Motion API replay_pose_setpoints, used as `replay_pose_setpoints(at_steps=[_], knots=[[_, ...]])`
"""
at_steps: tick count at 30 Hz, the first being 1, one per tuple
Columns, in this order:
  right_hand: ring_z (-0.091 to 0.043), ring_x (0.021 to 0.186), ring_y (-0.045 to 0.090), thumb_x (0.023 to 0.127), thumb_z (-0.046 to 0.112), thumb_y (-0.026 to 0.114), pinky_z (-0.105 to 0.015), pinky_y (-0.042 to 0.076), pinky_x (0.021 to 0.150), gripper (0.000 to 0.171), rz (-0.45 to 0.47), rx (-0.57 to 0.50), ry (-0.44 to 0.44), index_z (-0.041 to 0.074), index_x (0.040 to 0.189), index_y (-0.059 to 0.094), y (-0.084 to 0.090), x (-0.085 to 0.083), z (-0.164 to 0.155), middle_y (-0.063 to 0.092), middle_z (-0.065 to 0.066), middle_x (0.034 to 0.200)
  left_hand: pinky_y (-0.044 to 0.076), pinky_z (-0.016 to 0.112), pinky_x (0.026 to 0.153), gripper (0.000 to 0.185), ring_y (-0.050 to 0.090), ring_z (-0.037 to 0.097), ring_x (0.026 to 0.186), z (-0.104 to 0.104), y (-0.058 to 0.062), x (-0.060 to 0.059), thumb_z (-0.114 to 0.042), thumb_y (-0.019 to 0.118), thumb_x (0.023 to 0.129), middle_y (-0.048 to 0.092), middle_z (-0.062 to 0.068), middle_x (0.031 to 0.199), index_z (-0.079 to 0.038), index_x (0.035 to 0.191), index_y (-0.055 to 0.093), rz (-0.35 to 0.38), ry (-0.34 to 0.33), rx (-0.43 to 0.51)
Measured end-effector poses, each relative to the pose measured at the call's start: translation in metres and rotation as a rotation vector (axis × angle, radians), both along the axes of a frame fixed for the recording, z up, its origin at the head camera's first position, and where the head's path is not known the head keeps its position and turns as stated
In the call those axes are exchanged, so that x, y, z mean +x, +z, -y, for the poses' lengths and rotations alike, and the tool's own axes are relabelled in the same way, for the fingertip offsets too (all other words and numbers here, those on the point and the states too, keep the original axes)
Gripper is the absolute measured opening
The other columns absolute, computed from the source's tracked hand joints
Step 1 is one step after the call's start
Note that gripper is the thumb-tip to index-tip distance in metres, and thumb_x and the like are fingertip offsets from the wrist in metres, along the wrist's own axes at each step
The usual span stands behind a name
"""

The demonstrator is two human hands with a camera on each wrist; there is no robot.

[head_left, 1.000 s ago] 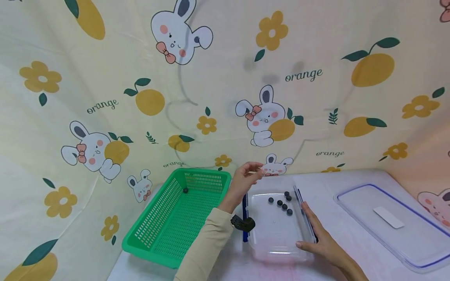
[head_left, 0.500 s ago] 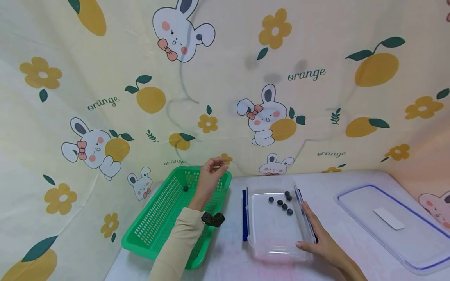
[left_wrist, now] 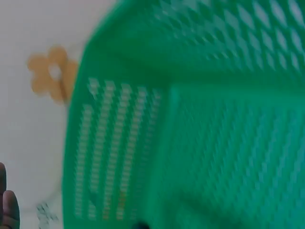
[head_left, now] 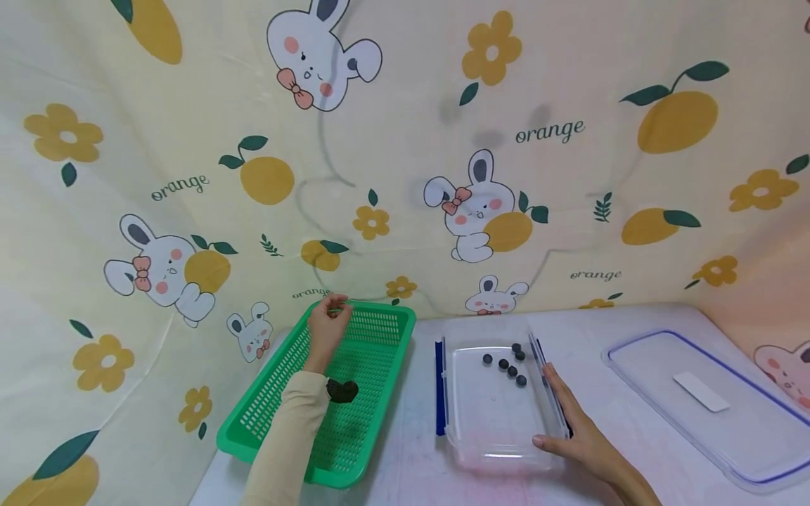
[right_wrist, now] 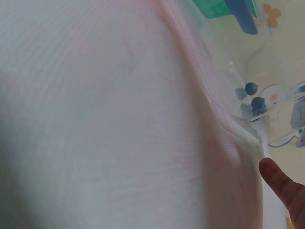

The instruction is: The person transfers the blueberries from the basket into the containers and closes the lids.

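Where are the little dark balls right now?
In the head view, five dark balls sit at the far end of the clear box, right of the green basket, beside the right hand.

Left wrist view blurred; green basket (left_wrist: 200, 143) was smeared. Left hand (head_left: 329, 325) hid its fingertips' contents. Lid (head_left: 709, 400) was cut off at frame edge.

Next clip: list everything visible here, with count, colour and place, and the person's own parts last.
basket: one, green, table left.
container: one, clear, table centre.
balls: five, dark, in the container's far part.
lid: one, clear with blue edge, table right.
backdrop cloth: one, cream with rabbits and oranges, behind the table.
left hand: over the basket's far end, fingers curled; whether it holds anything cannot be told.
right hand: fingers straight, resting along the container's right side.
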State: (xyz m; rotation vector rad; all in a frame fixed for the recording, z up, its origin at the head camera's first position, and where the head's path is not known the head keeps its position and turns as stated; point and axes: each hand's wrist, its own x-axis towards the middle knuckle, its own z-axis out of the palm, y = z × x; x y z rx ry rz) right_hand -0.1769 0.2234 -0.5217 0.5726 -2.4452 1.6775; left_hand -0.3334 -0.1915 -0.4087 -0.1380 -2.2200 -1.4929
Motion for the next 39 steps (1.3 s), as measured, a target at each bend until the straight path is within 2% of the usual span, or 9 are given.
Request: replay_pose_setpoints(at_steps=[7, 10, 14, 18, 20, 24, 29, 34, 39], knots=[[0.009, 0.134, 0.002, 0.078, 0.011, 0.074, -0.076, 0.007, 0.095, 0.105, -0.009, -0.004, -0.009, 0.019, 0.157, 0.007, 0.001, 0.001, -0.001, -0.002, -0.012, 0.161, 0.051, 0.047, 0.079, 0.031, 0.06, 0.034, 0.096, 0.018, -0.02, -0.007, -0.007, 0.059, 0.095, 0.061, 0.022, 0.111, 0.004, 0.123, 0.06, 0.117, 0.071, -0.131], [0.008, 0.134, 0.002, 0.078, 0.011, 0.074, -0.077, 0.007, 0.094, 0.105, 0.005, -0.007, -0.008, 0.02, 0.157, 0.007, 0.0, 0.001, 0.0, -0.002, -0.012, 0.161, 0.049, 0.05, 0.084, 0.038, 0.057, 0.038, 0.104, 0.024, -0.03, -0.01, -0.007, 0.059, 0.095, 0.058, 0.026, 0.119, 0.009, 0.129, 0.054, 0.176, 0.099, -0.204], [0.009, 0.134, 0.002, 0.078, 0.012, 0.074, -0.077, 0.007, 0.094, 0.105, 0.023, -0.006, -0.007, 0.02, 0.157, 0.006, 0.0, 0.002, 0.0, -0.003, -0.012, 0.161, 0.044, 0.051, 0.093, 0.041, 0.053, 0.042, 0.114, 0.031, -0.043, -0.016, -0.006, 0.058, 0.094, 0.054, 0.03, 0.127, 0.013, 0.13, 0.051, 0.263, 0.12, -0.397], [0.008, 0.135, 0.001, 0.079, 0.013, 0.074, -0.078, 0.007, 0.094, 0.105, 0.035, -0.003, -0.01, 0.021, 0.157, 0.006, 0.0, 0.001, 0.0, -0.003, -0.011, 0.161, 0.044, 0.054, 0.093, 0.046, 0.05, 0.047, 0.116, 0.035, -0.056, -0.02, -0.007, 0.056, 0.094, 0.049, 0.035, 0.13, 0.016, 0.133, 0.045, 0.375, 0.102, -0.589], [0.009, 0.134, 0.0, 0.079, 0.013, 0.074, -0.078, 0.006, 0.094, 0.105, 0.044, -0.003, -0.009, 0.022, 0.157, 0.005, 0.001, 0.001, 0.0, -0.003, -0.011, 0.161, 0.042, 0.056, 0.094, 0.048, 0.049, 0.047, 0.118, 0.036, -0.062, -0.022, -0.008, 0.054, 0.095, 0.047, 0.035, 0.132, 0.015, 0.135, 0.042, 0.434, 0.084, -0.648], [0.01, 0.134, 0.0, 0.079, 0.012, 0.074, -0.078, 0.005, 0.095, 0.105, 0.036, -0.008, -0.005, 0.022, 0.157, 0.005, 0.001, 0.001, -0.001, -0.003, -0.011, 0.161, 0.031, 0.062, 0.102, 0.053, 0.036, 0.047, 0.13, 0.033, -0.075, -0.024, -0.012, 0.051, 0.096, 0.037, 0.033, 0.142, 0.013, 0.141, 0.035, 0.511, 0.047, -0.747], [0.009, 0.135, 0.001, 0.078, 0.011, 0.074, -0.076, 0.004, 0.096, 0.105, 0.018, -0.026, 0.001, 0.019, 0.157, 0.005, 0.0, 0.001, 0.0, -0.003, -0.011, 0.161, 0.021, 0.065, 0.106, 0.062, 0.018, 0.045, 0.14, 0.029, -0.084, -0.024, -0.018, 0.051, 0.098, 0.022, 0.03, 0.152, 0.012, 0.145, 0.026, 0.534, 0.033, -0.818], [0.011, 0.134, 0.001, 0.078, 0.012, 0.075, -0.075, 0.004, 0.097, 0.105, 0.025, -0.031, -0.003, 0.02, 0.157, 0.006, -0.001, 0.002, 0.001, -0.002, -0.011, 0.161, 0.023, 0.063, 0.106, 0.066, 0.018, 0.044, 0.14, 0.026, -0.087, -0.022, -0.022, 0.052, 0.098, 0.02, 0.03, 0.152, 0.014, 0.145, 0.024, 0.531, 0.037, -0.848], [0.01, 0.134, 0.001, 0.078, 0.013, 0.075, -0.076, 0.005, 0.096, 0.106, 0.021, -0.016, -0.015, 0.021, 0.157, 0.007, 0.001, 0.002, 0.0, -0.002, -0.011, 0.161, 0.023, 0.065, 0.105, 0.072, 0.018, 0.046, 0.139, 0.024, -0.085, -0.019, -0.028, 0.053, 0.098, 0.017, 0.033, 0.152, 0.017, 0.145, 0.021, 0.557, 0.021, -0.845]])
